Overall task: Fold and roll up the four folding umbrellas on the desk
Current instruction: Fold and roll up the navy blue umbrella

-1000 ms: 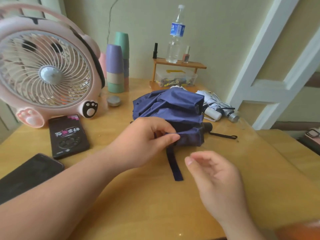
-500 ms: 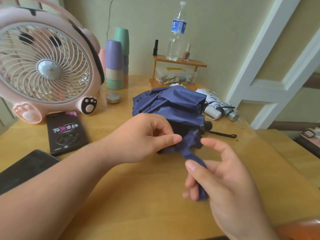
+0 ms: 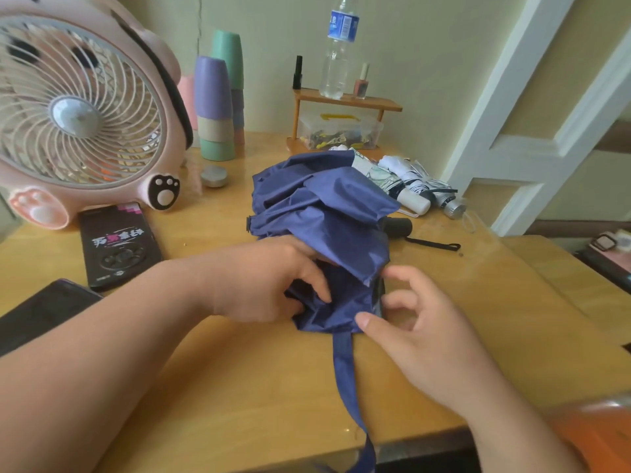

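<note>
Fingers [image 3: 316, 283] pinch navy umbrella [image 3: 327, 206] from both sides.

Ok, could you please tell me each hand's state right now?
Left hand: gripping fabric of the blue umbrella.
Right hand: curled at its edge, thumb on fabric; grip cannot be told.

free: desk [image 3: 239, 387] front | left: fan [image 3: 78, 114], phone [image 3: 119, 245] | rear: cups [image 3: 213, 107], shelf [image 3: 345, 100]

Pink fan [image 3: 78, 114] w/ black box [image 3: 119, 244] in front — stacked cups [image 3: 213, 107], bottle [image 3: 338, 49] on shelf [image 3: 345, 104].
</note>
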The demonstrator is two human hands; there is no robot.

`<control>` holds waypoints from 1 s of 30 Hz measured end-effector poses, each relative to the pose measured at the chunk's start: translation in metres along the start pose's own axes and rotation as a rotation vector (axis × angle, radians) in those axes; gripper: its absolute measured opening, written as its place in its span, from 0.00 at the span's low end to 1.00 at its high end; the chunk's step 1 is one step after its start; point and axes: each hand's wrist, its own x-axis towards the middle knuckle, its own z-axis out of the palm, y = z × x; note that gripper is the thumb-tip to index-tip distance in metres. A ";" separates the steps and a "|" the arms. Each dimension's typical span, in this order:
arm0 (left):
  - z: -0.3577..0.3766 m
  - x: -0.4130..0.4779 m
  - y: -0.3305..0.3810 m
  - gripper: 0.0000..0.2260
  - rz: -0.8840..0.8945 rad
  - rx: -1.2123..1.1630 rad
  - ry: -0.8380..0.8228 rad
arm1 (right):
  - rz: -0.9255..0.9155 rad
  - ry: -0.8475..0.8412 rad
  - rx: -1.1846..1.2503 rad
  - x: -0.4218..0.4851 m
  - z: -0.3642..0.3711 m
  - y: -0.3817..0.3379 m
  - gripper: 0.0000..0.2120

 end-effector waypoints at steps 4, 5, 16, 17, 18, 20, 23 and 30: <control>0.008 0.006 -0.005 0.08 -0.006 -0.022 0.122 | -0.121 -0.026 0.295 0.016 0.015 0.001 0.16; 0.010 0.008 -0.008 0.11 -0.005 -0.078 0.174 | -0.146 0.011 0.443 0.017 0.013 0.002 0.16; 0.006 0.009 -0.020 0.05 -0.119 -0.247 0.580 | -0.051 -0.015 0.290 0.000 -0.007 0.007 0.07; 0.002 0.008 -0.021 0.07 -0.140 -0.293 0.593 | -0.036 -0.007 0.289 0.004 -0.008 0.005 0.06; -0.004 0.006 -0.022 0.08 -0.164 -0.352 0.625 | 0.001 -0.010 0.283 0.011 -0.010 0.003 0.06; -0.018 0.001 -0.025 0.11 -0.223 -0.443 0.756 | 0.093 -0.054 0.270 0.031 -0.013 -0.001 0.09; -0.040 -0.006 -0.030 0.09 -0.389 -0.365 0.784 | 0.065 -0.100 0.141 0.063 -0.020 -0.012 0.10; -0.040 -0.013 -0.032 0.04 -0.589 0.040 -0.012 | -0.199 -0.111 0.058 0.126 -0.030 -0.063 0.19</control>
